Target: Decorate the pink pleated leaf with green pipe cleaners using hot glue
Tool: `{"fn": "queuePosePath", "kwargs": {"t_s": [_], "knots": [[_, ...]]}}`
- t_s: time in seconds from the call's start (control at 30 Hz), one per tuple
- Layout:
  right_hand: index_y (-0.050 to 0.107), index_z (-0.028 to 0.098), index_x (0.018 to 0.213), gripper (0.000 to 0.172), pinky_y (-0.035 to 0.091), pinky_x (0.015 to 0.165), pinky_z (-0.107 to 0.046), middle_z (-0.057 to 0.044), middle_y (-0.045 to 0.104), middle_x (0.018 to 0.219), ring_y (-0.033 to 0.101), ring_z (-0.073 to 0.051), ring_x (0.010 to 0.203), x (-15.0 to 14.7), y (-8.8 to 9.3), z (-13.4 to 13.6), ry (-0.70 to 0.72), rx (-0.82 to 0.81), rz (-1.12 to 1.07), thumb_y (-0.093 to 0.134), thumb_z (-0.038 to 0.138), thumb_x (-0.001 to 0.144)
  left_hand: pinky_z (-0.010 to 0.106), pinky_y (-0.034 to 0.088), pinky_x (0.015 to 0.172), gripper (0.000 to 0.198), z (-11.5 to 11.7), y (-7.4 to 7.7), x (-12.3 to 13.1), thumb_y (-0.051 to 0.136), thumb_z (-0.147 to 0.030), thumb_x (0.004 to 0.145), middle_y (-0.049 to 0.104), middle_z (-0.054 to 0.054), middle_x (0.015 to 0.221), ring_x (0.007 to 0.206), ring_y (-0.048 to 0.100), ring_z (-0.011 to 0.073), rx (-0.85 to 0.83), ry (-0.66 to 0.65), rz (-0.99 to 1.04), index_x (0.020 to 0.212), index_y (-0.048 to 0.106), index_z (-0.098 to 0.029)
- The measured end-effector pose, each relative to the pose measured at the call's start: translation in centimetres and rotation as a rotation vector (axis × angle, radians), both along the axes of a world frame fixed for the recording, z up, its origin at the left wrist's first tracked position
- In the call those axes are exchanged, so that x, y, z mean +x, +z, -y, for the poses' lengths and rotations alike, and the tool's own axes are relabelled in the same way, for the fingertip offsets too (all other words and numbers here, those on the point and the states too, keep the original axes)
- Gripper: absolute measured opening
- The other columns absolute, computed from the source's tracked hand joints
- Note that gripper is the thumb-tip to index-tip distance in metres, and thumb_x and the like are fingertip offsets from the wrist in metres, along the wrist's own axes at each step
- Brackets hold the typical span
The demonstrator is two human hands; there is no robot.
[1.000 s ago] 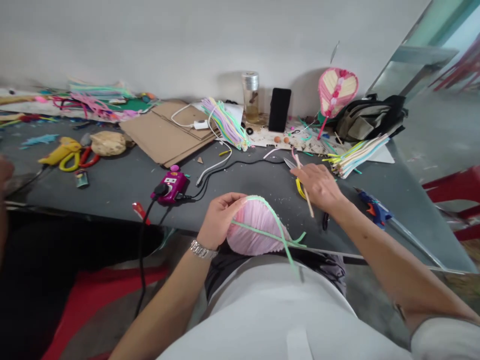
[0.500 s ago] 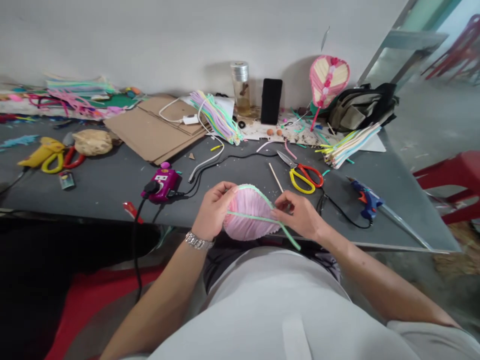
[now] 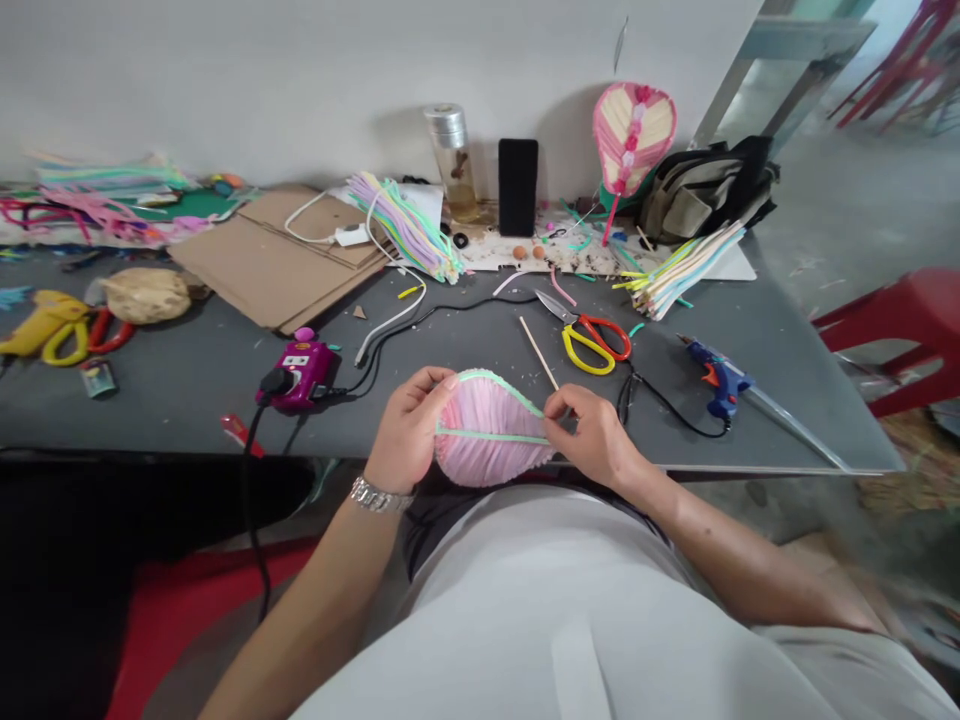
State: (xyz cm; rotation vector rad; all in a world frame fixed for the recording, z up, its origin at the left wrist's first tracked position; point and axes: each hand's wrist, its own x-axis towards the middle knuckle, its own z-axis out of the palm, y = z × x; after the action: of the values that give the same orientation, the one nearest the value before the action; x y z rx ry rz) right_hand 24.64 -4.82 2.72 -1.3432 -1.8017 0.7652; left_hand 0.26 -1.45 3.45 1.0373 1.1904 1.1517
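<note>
Pale wall, grey table, concrete-like floor.
Plain wall [image 3: 262, 80] behind grey table [image 3: 465, 340]; soft shadows on wall, light diffuse. Right: bare grey floor [image 3: 817, 200], red stool [image 3: 911, 325] beside table end. Upper right: greyish frame [image 3: 806, 42], blurred red furniture beyond.

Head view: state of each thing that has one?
Lilac piece: held at both ends
Left grip: pinching broad end
Right grip: pinching narrow end
Central scissors: blades look closed
Bottle: standing, lidded, partly filled
Phone: upright, dark
Purple socket: black plug inserted
Blue glue gun: lying
</note>
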Motion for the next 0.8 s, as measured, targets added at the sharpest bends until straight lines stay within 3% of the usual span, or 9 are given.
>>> {"fn": "queuePosePath", "kwargs": {"t_s": [0.17, 0.43, 0.6, 0.8], "knots": [[0.060, 0.022, 0.073, 0.007, 0.041, 0.059, -0.026, 0.003, 0.065, 0.071, 0.056, -0.013, 0.065, 0.0, 0.0, -0.2, -0.055, -0.168, -0.076, 0.062, 0.019, 0.080, 0.023, 0.042, 0.064, 0.026, 0.4, -0.3, 0.5, 0.077, -0.043, 0.081, 0.061, -0.003, 0.075, 0.065, 0.053, 0.0112, 0.028, 0.028, 0.052, 0.083, 0.066, -0.019], [0.067, 0.023, 0.087, 0.004, 0.046, 0.067, -0.028, 0.002, 0.070, 0.080, 0.060, -0.014, 0.072, -0.4, 0.6, 0.0, -0.006, -0.155, -0.113, 0.065, 0.026, 0.087, 0.023, 0.045, 0.065, 0.027, 1.5, -1.0, 0.9, 0.075, -0.044, 0.080, 0.061, -0.003, 0.073, 0.065, 0.055, 0.0119, 0.096, 0.094, 0.109, 0.083, 0.063, -0.020], [0.065, 0.022, 0.085, 0.009, 0.048, 0.071, -0.030, -0.001, 0.069, 0.081, 0.062, -0.016, 0.076, -0.4, 1.1, 0.7, 0.011, 0.081, -0.023, 0.059, 0.018, 0.091, 0.024, 0.048, 0.067, 0.024, 1.9, -1.2, 0.6, 0.073, -0.043, 0.082, 0.064, -0.002, 0.078, 0.068, 0.058, 0.0129, 0.141, 0.076, 0.082, 0.087, 0.063, -0.021], [0.061, 0.021, 0.088, 0.011, 0.047, 0.073, -0.031, -0.003, 0.069, 0.079, 0.061, -0.017, 0.075, -0.2, 1.4, 1.4, 0.046, 0.401, 0.100, 0.057, 0.011, 0.091, 0.025, 0.051, 0.070, 0.029, 2.8, -0.2, 0.2, 0.077, -0.033, 0.077, 0.073, 0.004, 0.096, 0.081, 0.066, 0.0175, 0.228, -0.053, -0.205, 0.102, 0.070, -0.020]]}}
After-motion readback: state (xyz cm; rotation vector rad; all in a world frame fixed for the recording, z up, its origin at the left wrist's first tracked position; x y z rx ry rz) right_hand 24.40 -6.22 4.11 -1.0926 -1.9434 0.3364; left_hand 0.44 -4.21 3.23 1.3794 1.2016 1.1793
